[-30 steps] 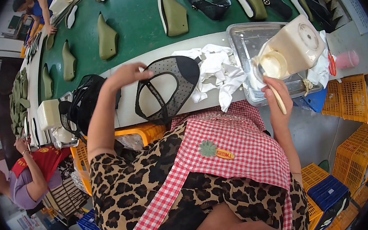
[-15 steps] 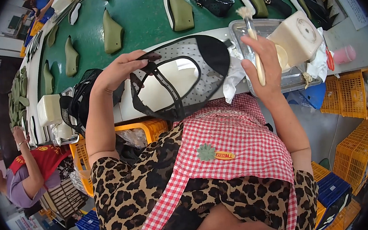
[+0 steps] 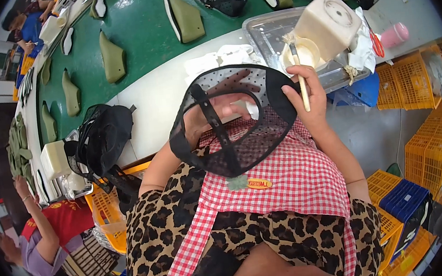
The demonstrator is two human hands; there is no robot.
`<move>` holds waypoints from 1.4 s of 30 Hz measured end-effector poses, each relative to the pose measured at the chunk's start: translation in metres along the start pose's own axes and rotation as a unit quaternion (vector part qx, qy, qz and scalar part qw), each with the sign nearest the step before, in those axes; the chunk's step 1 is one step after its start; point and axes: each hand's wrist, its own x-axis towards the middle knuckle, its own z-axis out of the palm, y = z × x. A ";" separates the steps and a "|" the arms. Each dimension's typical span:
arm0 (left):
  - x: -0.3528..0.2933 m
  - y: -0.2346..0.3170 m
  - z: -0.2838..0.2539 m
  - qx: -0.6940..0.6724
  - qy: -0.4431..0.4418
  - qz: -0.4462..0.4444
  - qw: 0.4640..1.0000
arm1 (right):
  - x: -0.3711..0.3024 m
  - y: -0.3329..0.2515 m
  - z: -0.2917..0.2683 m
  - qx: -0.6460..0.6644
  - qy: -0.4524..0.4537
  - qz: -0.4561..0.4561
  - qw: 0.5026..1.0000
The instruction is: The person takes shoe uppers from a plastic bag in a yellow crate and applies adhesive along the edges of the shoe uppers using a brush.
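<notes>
A black dotted-mesh shoe upper (image 3: 275,93) with a solid black toe and a strap is spread out before my chest. My left hand (image 3: 223,106) is behind it, seen through the mesh and the opening, fingers stretched apart. A small white piece (image 3: 252,110) shows by the left fingertips; I cannot tell what it is. My right hand (image 3: 309,89) is closed at the toe end, holding a pale-handled brush (image 3: 302,79) with its bristles up, and its thumb touches the toe. Just beyond the bristles is a round cup of cream-coloured liquid (image 3: 309,55).
A clear plastic tray (image 3: 264,30) holds the cup and a white container (image 3: 326,18). Green shoe lasts (image 3: 185,19) stand on the green bench (image 3: 140,18). More black uppers (image 3: 106,135) are heaped at left. Yellow crates (image 3: 405,85) stand right. A co-worker (image 3: 43,229) is at left.
The shoe upper has come down nearer my chest. My left hand has gone from its rim to behind the mesh. My right hand with the brush has come to the toe.
</notes>
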 end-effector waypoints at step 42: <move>0.090 0.030 0.012 0.229 0.161 -0.349 0.894 | 0.011 0.014 -0.063 -0.053 -0.044 0.050 0.996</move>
